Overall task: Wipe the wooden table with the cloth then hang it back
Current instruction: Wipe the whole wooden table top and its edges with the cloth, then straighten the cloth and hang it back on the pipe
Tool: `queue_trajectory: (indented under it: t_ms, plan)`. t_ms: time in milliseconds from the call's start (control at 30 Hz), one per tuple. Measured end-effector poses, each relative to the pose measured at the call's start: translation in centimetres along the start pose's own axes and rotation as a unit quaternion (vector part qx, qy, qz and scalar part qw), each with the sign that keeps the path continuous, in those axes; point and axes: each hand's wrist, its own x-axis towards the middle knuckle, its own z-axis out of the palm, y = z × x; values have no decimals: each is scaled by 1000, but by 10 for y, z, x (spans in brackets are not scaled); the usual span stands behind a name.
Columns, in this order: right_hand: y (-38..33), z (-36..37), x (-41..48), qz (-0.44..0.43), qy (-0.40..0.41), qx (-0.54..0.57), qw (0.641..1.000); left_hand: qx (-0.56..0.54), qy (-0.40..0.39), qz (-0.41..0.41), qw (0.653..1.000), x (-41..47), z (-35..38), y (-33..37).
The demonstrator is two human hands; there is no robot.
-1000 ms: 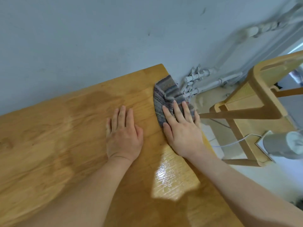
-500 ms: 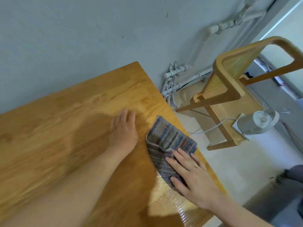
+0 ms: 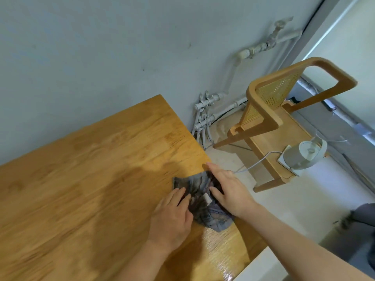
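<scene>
A grey striped cloth (image 3: 199, 205) lies bunched on the wooden table (image 3: 91, 179), close to its right edge, with a white tag showing. My left hand (image 3: 172, 216) rests with its fingertips on the cloth's left part. My right hand (image 3: 229, 191) lies over the cloth's right part, fingers stretched toward the table edge. The cloth's middle is crumpled between the two hands. Motion blur hides how the fingers lie on the fabric.
A wooden chair (image 3: 269, 122) with a cane back stands right of the table. On its seat are a white round device (image 3: 304, 153) and a cable. White pipes (image 3: 205, 114) run along the grey wall behind. A wet sheen marks the table's near right corner (image 3: 225, 250).
The cloth was drawn from the far corner back along the right edge. My left hand moved from the bare wood onto the cloth, which is now bunched between both hands.
</scene>
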Motion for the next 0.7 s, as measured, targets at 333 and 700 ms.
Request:
queue_trajectory:
  t_ms: [333, 700]
  plan:
    - [-33, -3, -14, 80, -139, -113, 981, -97, -12, -72, 993, 18, -9, 4]
    - [-53, -77, 25, 46, -397, 33, 916, -300, -125, -165, 931, 4, -93, -16]
